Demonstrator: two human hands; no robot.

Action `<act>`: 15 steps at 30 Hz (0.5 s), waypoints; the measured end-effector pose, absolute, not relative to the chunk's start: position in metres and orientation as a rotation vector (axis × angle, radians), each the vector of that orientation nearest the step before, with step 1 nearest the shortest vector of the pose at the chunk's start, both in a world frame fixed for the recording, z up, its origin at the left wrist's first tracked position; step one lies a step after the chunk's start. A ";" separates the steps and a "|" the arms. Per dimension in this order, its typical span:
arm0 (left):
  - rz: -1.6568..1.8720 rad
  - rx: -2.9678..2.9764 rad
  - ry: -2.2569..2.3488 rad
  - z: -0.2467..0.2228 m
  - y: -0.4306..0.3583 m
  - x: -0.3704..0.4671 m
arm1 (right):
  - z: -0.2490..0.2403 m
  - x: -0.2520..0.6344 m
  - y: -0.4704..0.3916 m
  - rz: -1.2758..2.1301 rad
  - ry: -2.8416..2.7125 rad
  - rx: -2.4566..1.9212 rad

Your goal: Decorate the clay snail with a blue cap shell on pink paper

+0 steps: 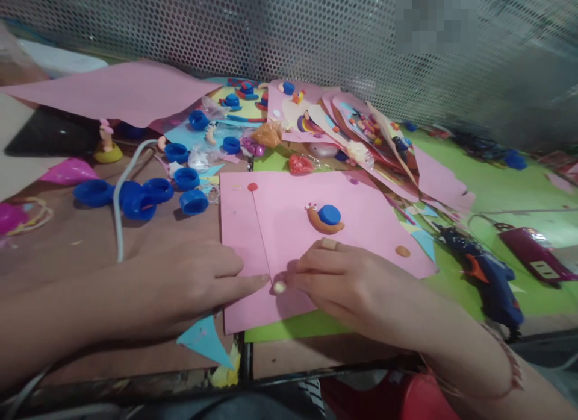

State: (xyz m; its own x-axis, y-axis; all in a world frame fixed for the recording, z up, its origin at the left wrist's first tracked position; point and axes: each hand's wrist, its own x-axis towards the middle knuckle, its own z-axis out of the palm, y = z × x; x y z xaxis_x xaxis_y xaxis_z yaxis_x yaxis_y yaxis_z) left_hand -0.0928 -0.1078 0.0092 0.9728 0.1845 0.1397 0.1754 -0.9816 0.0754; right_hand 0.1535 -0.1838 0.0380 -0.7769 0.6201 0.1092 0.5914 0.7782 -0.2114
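Observation:
A pink sheet [289, 215] lies on the table before me. On it sits a clay snail with a brown body [323, 222] and a blue cap shell [330, 214]. A thin dark line [262, 236] runs from a flat red dot [253, 187] down to my left fingertip. My left hand [194, 278] rests at the sheet's left side, index finger stretched out, other fingers partly curled, holding nothing visible. My right hand [347, 281] has its fingers together at a small pale ball [280, 287], just right of that fingertip; its thumb is hidden.
Blue caps [138, 200] and a grey cable [118, 209] lie at left. Behind are bagged orange clay [267, 134], red clay [301, 164] and decorated pink sheets [311, 115]. A glue gun [490, 275] and a maroon power strip [533, 251] lie at right, before a perforated metal screen [280, 34].

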 end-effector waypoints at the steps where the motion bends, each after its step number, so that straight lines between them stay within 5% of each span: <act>1: 0.217 3.068 0.206 0.011 -0.108 -0.092 | 0.037 0.153 -0.183 0.247 -2.797 -0.947; 15: 0.178 3.100 0.164 0.025 -0.110 -0.085 | 0.029 0.152 -0.181 0.466 -2.524 -1.160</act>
State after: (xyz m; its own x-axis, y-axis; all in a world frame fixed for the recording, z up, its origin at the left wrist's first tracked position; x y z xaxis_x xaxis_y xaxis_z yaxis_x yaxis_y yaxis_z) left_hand -0.0854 -0.1104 0.0252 0.9879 0.1067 0.1126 0.1030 -0.9940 0.0378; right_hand 0.1519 -0.1807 0.0287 -0.6173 0.7717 0.1531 0.6662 0.6163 -0.4199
